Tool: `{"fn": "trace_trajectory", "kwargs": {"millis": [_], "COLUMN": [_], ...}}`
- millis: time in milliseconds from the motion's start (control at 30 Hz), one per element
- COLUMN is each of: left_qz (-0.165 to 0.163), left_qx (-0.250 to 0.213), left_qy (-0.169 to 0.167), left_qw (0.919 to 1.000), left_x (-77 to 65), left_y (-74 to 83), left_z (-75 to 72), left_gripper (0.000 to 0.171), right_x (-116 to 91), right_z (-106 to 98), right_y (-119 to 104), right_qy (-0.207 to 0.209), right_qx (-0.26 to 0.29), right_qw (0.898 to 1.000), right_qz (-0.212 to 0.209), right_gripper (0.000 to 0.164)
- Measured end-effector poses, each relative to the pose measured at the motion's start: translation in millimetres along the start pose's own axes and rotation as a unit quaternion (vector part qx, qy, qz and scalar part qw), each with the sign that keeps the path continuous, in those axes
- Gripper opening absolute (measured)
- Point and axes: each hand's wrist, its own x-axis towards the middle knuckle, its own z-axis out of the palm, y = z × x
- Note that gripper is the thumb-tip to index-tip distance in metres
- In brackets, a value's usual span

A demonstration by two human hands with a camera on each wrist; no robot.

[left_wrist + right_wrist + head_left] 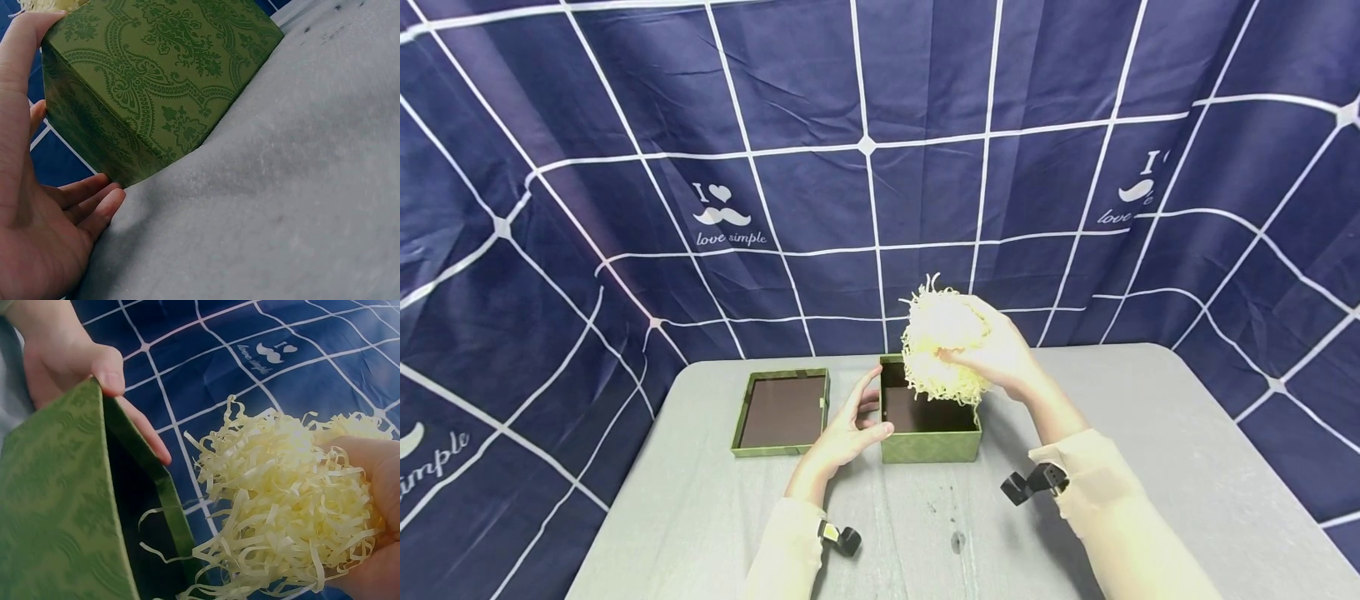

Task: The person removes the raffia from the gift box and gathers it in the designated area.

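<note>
My left hand (842,433) braces the open green box (930,444) on the counter (1150,433), fingers straight against its left wall, keeping it steady while my right hand (1000,350) cups shredded paper (940,342) above its opening.

Both arms in long cream sleeves (1097,492), loose cuffs. Small black cam clipped at ea. wrist: left cam (842,539), right cam (1033,482). Hands bare, no rings.
</note>
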Motion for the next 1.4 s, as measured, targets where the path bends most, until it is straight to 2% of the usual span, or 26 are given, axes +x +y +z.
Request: {"fn": "trace_trajectory", "kwargs": {"millis": [167,400,767,967,1200,1400], "left_qz": [0.004,0.009,0.006,0.010,0.008,0.010], "left_qx": [0.003,0.000,0.001,0.000,0.003,0.001], "left_qy": [0.002,0.002,0.001,0.001,0.001,-0.001], "left_qw": [1.0000,1.0000,1.0000,0.9999,1.0000,0.9999], "left_x": [0.1,-0.5,-1.6,-0.8,-0.1,0.5], "left_y": [-0.8,-1.7,-1.0,-2.2,-3.1,-3.0], "left_z": [0.9,1.1,0.2,0.5,0.7,0.0], "left_gripper": [0.094,0.094,0.094,0.093,0.093,0.093], "right_x": [-2,-7,-14,-18,-22,-28], "right_z": [-15,-38,-67,-82,-96,-101], "right_y": [-1,1,14,26,44,64], "right_qy": [0.002,0.025,0.048,0.073,0.091,0.087], "right_qx": [0.014,0.017,0.008,-0.022,-0.066,-0.094], "right_qw": [1.000,0.999,0.999,0.997,0.993,0.990], "right_qz": [-0.004,-0.029,-0.017,-0.013,0.021,0.056], "right_gripper": [0.079,0.078,0.080,0.082,0.082,0.082]}}
